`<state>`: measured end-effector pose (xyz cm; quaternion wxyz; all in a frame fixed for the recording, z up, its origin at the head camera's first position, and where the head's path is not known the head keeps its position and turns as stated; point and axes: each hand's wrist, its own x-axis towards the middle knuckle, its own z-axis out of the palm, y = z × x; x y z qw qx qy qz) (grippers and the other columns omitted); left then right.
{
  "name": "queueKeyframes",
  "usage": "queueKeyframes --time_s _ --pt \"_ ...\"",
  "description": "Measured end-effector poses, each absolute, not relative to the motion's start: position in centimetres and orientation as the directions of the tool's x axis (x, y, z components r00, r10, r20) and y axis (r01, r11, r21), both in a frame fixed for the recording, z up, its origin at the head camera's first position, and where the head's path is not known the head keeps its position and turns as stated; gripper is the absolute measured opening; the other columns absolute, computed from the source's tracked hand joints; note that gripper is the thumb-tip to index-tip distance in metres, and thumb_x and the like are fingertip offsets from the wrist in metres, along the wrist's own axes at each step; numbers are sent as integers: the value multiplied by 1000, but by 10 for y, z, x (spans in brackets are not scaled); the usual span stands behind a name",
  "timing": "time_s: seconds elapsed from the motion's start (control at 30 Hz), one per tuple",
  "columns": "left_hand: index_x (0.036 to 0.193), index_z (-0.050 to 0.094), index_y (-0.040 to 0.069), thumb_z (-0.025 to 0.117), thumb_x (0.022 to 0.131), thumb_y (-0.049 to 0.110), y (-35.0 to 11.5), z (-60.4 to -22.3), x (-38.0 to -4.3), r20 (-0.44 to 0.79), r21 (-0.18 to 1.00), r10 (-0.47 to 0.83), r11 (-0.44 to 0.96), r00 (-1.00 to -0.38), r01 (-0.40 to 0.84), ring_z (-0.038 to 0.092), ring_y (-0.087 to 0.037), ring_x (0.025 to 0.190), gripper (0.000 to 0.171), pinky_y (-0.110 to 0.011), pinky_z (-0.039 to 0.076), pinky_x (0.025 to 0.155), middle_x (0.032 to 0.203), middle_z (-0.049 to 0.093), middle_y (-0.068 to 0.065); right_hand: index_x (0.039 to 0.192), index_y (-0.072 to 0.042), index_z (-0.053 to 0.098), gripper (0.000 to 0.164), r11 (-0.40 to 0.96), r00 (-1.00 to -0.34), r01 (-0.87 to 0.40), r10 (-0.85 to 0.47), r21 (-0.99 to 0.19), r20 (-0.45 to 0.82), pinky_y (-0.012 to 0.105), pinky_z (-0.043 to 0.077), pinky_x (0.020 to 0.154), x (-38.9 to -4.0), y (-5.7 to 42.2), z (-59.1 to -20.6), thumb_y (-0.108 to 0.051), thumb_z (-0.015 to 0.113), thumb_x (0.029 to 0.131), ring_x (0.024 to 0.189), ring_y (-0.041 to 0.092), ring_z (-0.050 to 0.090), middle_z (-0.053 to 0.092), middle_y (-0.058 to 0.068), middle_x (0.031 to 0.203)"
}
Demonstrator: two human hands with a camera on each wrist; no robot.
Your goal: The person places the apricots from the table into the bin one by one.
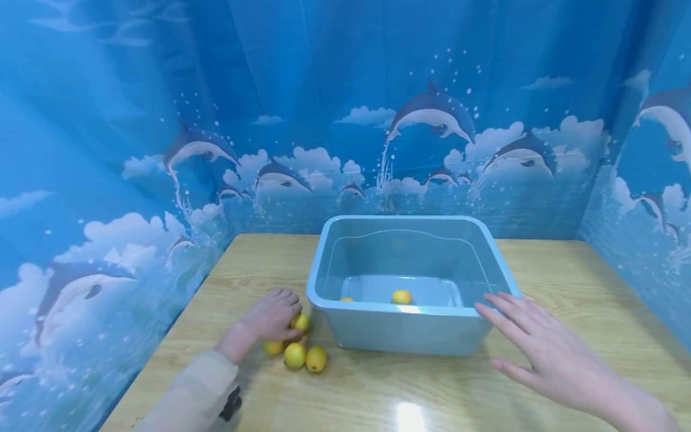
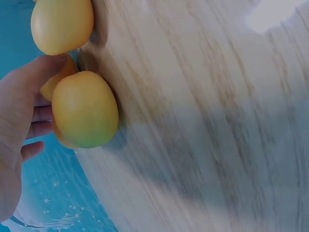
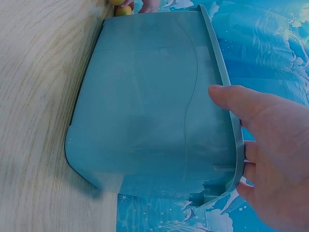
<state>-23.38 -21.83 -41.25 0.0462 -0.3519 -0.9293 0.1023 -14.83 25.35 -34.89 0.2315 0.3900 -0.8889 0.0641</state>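
My left hand (image 1: 272,317) reaches down at the left of a blue plastic bin (image 1: 410,327), thumb and fingers curled round a small yellow fruit (image 1: 300,322). In the left wrist view the thumb lies across an orange-yellow fruit (image 2: 62,77), with fingertips on its other side. Right beside it on the table are a yellow-green fruit (image 1: 295,356) and a yellow fruit (image 1: 315,359). Another fruit is partly hidden under the hand. My right hand (image 1: 550,348) rests at the bin's right front rim, its fingers extended; the right wrist view shows the thumb (image 3: 224,94) over the rim.
Inside the bin lies an orange-yellow fruit (image 1: 402,297), and the front rim mostly hides a second one (image 1: 346,299). The bin stands on a wood-grain table (image 1: 367,396). Behind and at both sides hangs a blue dolphin-print curtain (image 1: 335,90).
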Motion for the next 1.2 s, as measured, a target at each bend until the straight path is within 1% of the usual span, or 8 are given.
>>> queueKeyframes --time_s 0.1,0.23,0.47,0.67,0.8,0.9,1.07,1.2 --pt "87 61 10 65 79 47 -218 -412 -234 29 -195 657 743 -754 640 51 -20 87 38 -42 40 88 86 54 -1 144 -15 34 72 688 -586 -723 -664 70 465 24 1 110 -148 254 -349 -57 49 87 137 19 23 38 9 143" --pt "88 60 9 67 78 44 -219 -410 -234 80 -167 651 755 -754 634 50 -20 86 37 -41 41 85 86 54 -2 144 -15 34 72 689 -588 -721 -664 72 462 23 1 110 -148 254 -349 -58 48 88 136 19 23 38 8 143" --pt "90 61 4 71 76 39 -215 -395 -235 201 -139 657 754 -727 643 52 -23 86 39 -42 43 84 88 56 -5 144 -17 33 75 700 -606 -711 -657 67 448 21 -1 109 -146 254 -349 -54 57 84 135 21 26 38 8 143" --pt "90 62 5 71 76 40 -215 -380 -239 207 -139 621 783 -756 606 51 -22 85 39 -40 42 80 87 56 -5 144 -16 33 74 695 -594 -715 -665 83 453 22 0 109 -147 254 -349 -55 56 85 137 19 22 38 8 142" --pt "88 61 5 72 76 38 -217 -371 -240 215 -128 593 805 -776 580 51 -23 83 37 -41 43 80 86 55 -5 144 -16 32 74 693 -592 -715 -668 89 451 22 -1 109 -148 254 -349 -55 54 86 137 18 21 39 9 141" --pt "86 61 6 73 75 36 -221 -366 -242 231 -119 569 821 -789 558 50 -22 81 34 -40 44 77 83 54 -3 145 -17 32 74 696 -596 -713 -667 88 447 22 -2 109 -147 254 -350 -55 55 85 136 20 23 39 9 141" --pt "85 60 6 75 74 33 -225 -352 -248 269 -114 553 831 -788 544 48 -21 76 33 -39 42 72 80 51 -2 145 -18 32 75 701 -606 -709 -660 73 444 20 -2 108 -146 253 -349 -52 59 84 134 22 28 39 8 141" --pt "87 60 5 75 75 33 -226 -335 -252 283 -106 529 846 -800 522 48 -21 77 34 -38 42 70 80 52 -3 145 -17 32 75 705 -611 -706 -654 67 447 20 -2 108 -145 253 -348 -51 60 83 134 22 28 39 8 142"
